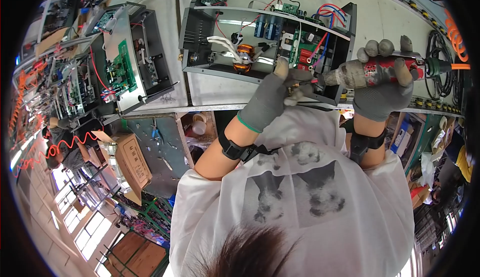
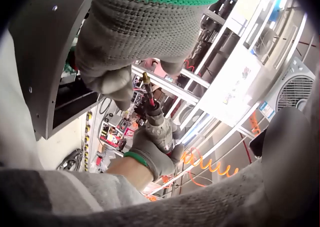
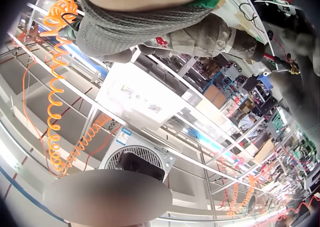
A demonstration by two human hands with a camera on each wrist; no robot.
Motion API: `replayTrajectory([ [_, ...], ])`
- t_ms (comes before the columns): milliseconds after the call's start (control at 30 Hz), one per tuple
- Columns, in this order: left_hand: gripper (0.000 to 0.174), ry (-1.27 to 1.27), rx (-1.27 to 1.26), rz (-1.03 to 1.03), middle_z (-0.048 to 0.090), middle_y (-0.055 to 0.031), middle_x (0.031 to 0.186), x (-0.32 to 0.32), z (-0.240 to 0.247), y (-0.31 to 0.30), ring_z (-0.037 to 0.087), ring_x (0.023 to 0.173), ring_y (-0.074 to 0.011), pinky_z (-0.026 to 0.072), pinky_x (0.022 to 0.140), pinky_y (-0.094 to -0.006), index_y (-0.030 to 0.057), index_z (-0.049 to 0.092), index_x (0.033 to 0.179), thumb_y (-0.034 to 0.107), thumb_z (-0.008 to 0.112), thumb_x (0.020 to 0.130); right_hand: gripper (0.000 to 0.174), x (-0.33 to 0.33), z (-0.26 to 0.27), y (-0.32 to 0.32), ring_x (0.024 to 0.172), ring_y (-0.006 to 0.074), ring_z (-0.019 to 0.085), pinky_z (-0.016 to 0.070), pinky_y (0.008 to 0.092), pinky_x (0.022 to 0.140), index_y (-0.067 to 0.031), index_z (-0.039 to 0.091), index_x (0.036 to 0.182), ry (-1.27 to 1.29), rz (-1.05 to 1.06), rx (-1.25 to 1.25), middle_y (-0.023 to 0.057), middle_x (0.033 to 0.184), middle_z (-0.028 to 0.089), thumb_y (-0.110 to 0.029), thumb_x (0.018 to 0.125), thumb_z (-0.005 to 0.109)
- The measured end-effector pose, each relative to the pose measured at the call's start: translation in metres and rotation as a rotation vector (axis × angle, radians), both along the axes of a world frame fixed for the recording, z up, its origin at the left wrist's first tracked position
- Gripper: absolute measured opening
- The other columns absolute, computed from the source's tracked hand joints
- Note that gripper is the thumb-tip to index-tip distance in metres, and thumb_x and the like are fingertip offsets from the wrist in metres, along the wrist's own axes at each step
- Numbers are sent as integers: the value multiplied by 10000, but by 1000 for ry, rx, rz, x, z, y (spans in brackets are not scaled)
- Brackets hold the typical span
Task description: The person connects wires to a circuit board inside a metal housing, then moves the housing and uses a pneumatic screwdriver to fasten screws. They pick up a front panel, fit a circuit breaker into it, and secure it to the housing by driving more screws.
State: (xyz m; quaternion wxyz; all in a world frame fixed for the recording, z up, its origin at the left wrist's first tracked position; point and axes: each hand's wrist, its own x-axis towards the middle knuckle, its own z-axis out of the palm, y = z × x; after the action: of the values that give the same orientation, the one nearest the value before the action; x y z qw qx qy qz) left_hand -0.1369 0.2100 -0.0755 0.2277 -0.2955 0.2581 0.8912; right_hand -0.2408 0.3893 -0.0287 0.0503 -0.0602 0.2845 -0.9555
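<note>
My gloved right hand (image 1: 380,99) grips a worn grey-and-red power screwdriver (image 1: 355,74), its bit pointing left. At the bit's end sits a small brass-coloured screw (image 2: 145,77). The fingers of my gloved left hand (image 1: 270,97) curl in at that tip, pinching the screw in the head view; the fingers partly hide it. Just beyond both hands lies an open dark metal case (image 1: 195,37). Inside it are a copper-wound coil (image 1: 243,59), white-sleeved leads (image 1: 225,44) and a red terminal block (image 1: 306,56). The left hand overlaps the case's near edge.
A second open case (image 1: 160,52) with a green circuit board (image 1: 125,67) stands to the left. Black cable (image 1: 440,62) and an orange coiled hose (image 1: 455,32) lie at right. Nearer left are a cardboard box (image 1: 132,162) and blue-handled pliers (image 1: 156,133). Another person works at far left.
</note>
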Motion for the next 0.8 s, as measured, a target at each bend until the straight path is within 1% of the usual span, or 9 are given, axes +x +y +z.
replayTrajectory([
  [33,510,147,-350,-12,601,-13,725,4,-10,-9,482,619,-74,347,478,-210,20,627,949,502,463,926,453,-1,0,1,799,324,579,474,460,695,-50,442,1251,-29,-8,1,181,917,612,-110,811,531],
  [200,363,451,-1944,22,514,-14,683,-14,-4,-76,469,618,-108,394,582,-240,22,631,1079,238,689,794,455,-6,-7,8,807,309,569,472,430,692,-47,450,1235,-100,-67,50,169,904,613,-102,795,550],
  [267,376,502,-1923,-11,507,-35,707,-31,-12,-99,493,670,-132,413,617,-264,36,625,1132,249,652,823,452,-6,-8,9,799,301,562,470,422,690,-46,447,1226,-127,-87,123,165,887,608,-97,790,553],
  [333,334,965,-2033,-127,552,-63,773,-48,-22,-116,526,680,-223,437,685,-346,54,642,1104,248,639,832,453,-9,-11,8,794,300,560,471,421,684,-46,444,1225,-133,-94,124,164,881,605,-97,788,553],
  [400,315,1085,-1977,-214,613,-79,830,-55,-19,-125,568,719,-212,453,770,-349,28,635,1108,250,577,892,454,-10,-13,8,789,298,557,472,419,678,-46,442,1223,-142,-106,126,163,876,602,-96,786,553],
  [467,323,796,-1137,-522,656,-85,891,-56,-13,-130,602,794,-176,466,838,-328,-7,628,1078,265,532,935,462,-13,-14,9,775,306,564,474,423,663,-31,437,1222,-127,-100,110,167,868,603,-96,779,553],
  [500,304,706,-1024,-551,665,-67,898,-58,-2,-129,606,864,-148,475,865,-310,-33,624,999,242,502,959,462,-13,-15,10,775,306,564,474,423,663,-31,437,1222,-130,-108,113,167,868,603,-96,779,553],
  [600,312,748,-857,-622,575,-33,755,-66,-17,-152,492,702,-93,423,666,-266,-15,607,914,278,511,955,465,-15,-18,12,764,313,576,479,429,656,-9,430,1218,-156,-157,227,173,853,602,-93,776,549],
  [800,315,614,-501,-729,661,-105,873,-85,-19,-161,618,793,-148,495,728,-256,-56,646,1012,236,606,900,476,-22,-22,8,771,315,588,488,436,659,-3,426,1217,-209,-179,299,176,838,594,-85,763,542],
])
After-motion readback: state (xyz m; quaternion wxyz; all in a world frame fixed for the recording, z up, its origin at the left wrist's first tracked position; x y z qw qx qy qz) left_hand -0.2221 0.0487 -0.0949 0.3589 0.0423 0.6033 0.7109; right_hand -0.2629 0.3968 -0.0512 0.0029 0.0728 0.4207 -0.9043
